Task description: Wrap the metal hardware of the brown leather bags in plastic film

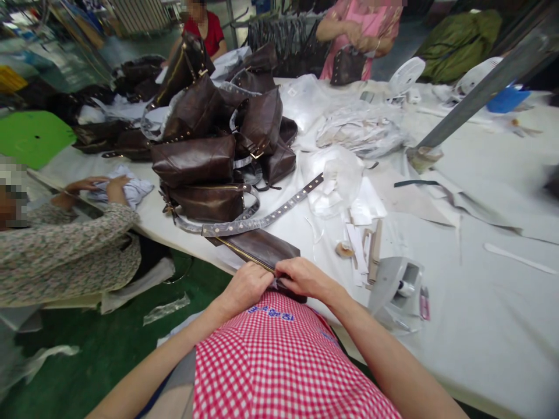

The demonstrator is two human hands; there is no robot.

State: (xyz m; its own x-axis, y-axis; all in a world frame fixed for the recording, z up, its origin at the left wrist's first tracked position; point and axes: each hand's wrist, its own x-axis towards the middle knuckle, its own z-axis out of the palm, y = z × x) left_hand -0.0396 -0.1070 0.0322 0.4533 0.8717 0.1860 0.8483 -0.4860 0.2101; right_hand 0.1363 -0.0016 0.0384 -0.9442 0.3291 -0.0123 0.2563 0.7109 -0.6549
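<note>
A dark brown leather bag [262, 247] lies flat at the near edge of the white table [480, 314], right in front of my red-checked apron. My left hand [245, 287] grips its near end with curled fingers, beside the brass zipper line. My right hand [303, 277] is closed on the same end, fingers pinching the leather. The two hands nearly touch. A studded grey strap [271, 217] runs from the bag toward the pile behind.
A heap of brown bags [209, 145] fills the table's left middle. Clear plastic bags [349, 128], paper slips and a grey tape dispenser [395, 288] lie to the right. A person at left [65, 250] handles white paper; two more people stand at the far side.
</note>
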